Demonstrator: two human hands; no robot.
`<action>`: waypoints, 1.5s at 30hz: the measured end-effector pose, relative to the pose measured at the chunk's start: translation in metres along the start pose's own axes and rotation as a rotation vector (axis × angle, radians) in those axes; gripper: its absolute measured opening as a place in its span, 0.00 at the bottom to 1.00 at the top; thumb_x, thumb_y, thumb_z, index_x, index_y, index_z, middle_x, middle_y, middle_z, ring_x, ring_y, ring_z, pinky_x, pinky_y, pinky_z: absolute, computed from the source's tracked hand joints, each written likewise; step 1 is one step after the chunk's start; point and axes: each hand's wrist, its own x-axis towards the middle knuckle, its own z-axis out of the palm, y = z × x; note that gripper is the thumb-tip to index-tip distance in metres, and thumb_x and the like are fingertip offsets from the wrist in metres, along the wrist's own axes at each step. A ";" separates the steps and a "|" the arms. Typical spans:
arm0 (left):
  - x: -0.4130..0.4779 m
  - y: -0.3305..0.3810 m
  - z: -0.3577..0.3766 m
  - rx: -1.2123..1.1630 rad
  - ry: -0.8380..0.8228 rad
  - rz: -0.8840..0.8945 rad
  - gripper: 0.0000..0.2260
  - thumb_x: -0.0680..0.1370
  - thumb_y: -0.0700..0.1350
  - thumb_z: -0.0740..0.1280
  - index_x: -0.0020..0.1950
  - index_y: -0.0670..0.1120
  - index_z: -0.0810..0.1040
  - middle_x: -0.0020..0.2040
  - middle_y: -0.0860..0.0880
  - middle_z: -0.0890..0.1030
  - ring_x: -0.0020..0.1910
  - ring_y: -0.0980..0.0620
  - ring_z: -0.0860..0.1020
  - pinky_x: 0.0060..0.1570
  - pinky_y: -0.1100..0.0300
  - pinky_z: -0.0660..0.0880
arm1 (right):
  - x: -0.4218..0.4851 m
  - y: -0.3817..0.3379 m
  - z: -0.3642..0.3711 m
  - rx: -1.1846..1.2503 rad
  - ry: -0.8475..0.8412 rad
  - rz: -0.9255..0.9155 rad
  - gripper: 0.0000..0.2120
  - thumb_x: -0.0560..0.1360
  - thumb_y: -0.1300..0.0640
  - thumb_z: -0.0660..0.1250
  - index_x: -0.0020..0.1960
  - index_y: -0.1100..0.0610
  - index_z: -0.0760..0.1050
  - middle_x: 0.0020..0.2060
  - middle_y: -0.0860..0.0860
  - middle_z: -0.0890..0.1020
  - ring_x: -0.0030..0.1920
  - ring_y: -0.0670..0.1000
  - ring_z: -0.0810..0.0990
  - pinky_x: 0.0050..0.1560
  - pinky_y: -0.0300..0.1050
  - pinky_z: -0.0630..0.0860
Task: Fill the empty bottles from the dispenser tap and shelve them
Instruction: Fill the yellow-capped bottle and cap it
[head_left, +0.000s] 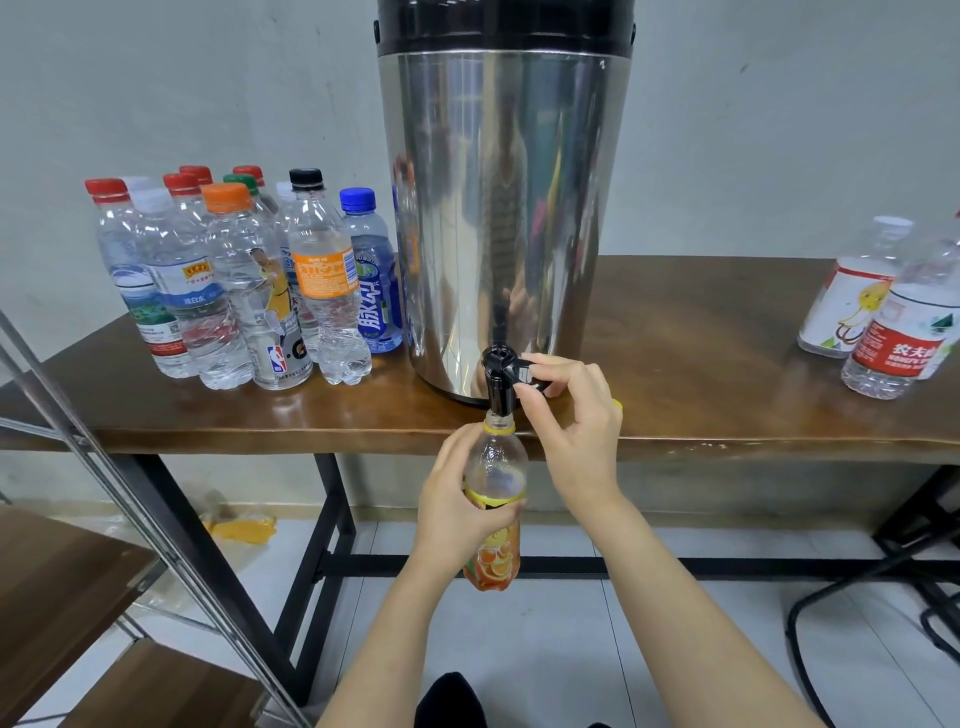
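A tall steel dispenser (498, 208) stands on the brown table (701, 364), its black tap (501, 376) hanging over the front edge. My left hand (457, 499) grips an uncapped bottle with an orange-fruit label (496, 551) upright, its yellow-ringed mouth right under the spout. My right hand (571, 415) pinches the tap's black lever between thumb and fingers. A yellow cap (616, 404) lies on the table behind my right hand, mostly hidden.
Several capped bottles (234, 280) stand clustered on the table left of the dispenser. Two uncapped bottles (883, 306) stand at the table's right end. A metal-framed shelf with wooden boards (78, 571) rises at lower left. Black chair legs (857, 597) are at lower right.
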 end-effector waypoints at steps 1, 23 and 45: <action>0.000 0.000 0.000 0.001 0.002 -0.002 0.40 0.64 0.44 0.82 0.66 0.68 0.65 0.67 0.67 0.69 0.66 0.71 0.67 0.59 0.78 0.65 | 0.000 0.000 0.000 -0.001 -0.002 0.001 0.12 0.76 0.47 0.66 0.52 0.55 0.80 0.53 0.43 0.82 0.48 0.45 0.77 0.46 0.59 0.77; 0.001 0.002 0.001 -0.018 0.026 0.014 0.40 0.63 0.44 0.82 0.66 0.68 0.65 0.67 0.65 0.70 0.66 0.68 0.68 0.61 0.76 0.65 | 0.000 0.000 0.000 0.003 0.004 0.000 0.16 0.77 0.43 0.64 0.52 0.56 0.80 0.54 0.41 0.81 0.44 0.45 0.76 0.45 0.59 0.77; 0.000 0.003 0.001 -0.028 0.024 0.010 0.40 0.63 0.43 0.82 0.65 0.68 0.66 0.66 0.68 0.69 0.66 0.71 0.68 0.59 0.77 0.66 | 0.000 0.001 0.001 0.004 0.010 0.010 0.21 0.78 0.38 0.62 0.52 0.56 0.79 0.54 0.39 0.80 0.46 0.48 0.77 0.45 0.58 0.77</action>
